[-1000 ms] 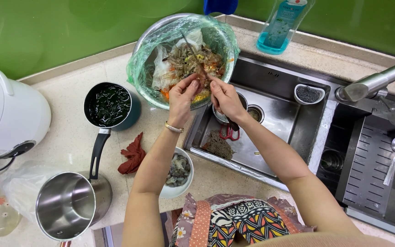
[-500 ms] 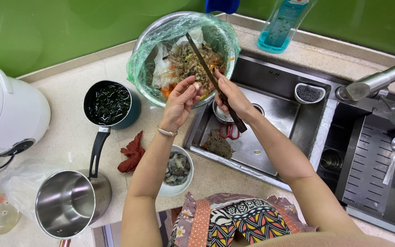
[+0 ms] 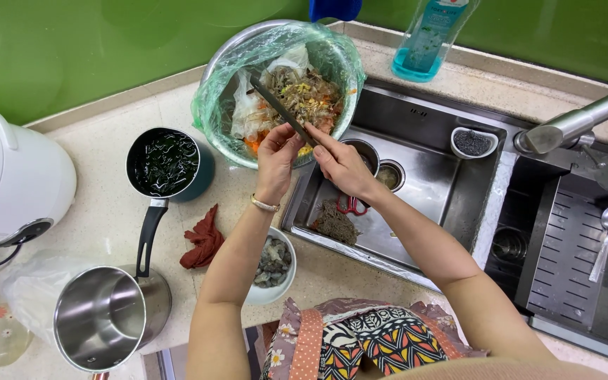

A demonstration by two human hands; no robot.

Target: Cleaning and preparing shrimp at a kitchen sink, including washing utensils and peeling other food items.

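Note:
A large metal bowl lined with a green plastic bag (image 3: 214, 98) stands on the counter by the sink and holds mixed food scraps (image 3: 297, 98). My right hand (image 3: 343, 165) grips a long dark knife (image 3: 279, 107) whose blade reaches up over the scraps. My left hand (image 3: 277, 158) is right beside it at the bowl's near rim, fingers pinched against the blade's base.
A dark saucepan of greens (image 3: 165, 163), a red cloth (image 3: 204, 238), a white bowl of shellfish (image 3: 273, 264) and a steel pot (image 3: 103, 325) sit on the counter. A white appliance (image 3: 12, 183) is at left. The sink (image 3: 416, 204) holds scissors, scrubber, small bowls; a blue bottle (image 3: 427, 39) behind.
The knife was brought up out of the sink area and now lies over the bowl. Both hands have drawn back slightly toward the bowl's near rim.

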